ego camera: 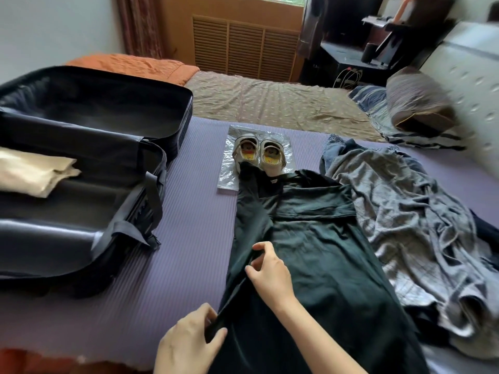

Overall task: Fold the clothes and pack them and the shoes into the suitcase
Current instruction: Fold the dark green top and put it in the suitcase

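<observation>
Shirt (318, 247) is lying lengthwise, collar pointing away; left hand (189, 344) is pinching its left edge nearest. Right hand (270, 271) is pinching farther up.

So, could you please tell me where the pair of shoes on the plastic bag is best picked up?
Pinch the adjoining inner rims of the shoes together, coming straight down from above: they stand side by side, openings up, and the dark green garment reaches onto their near ends, so grip toward the far half.
</observation>
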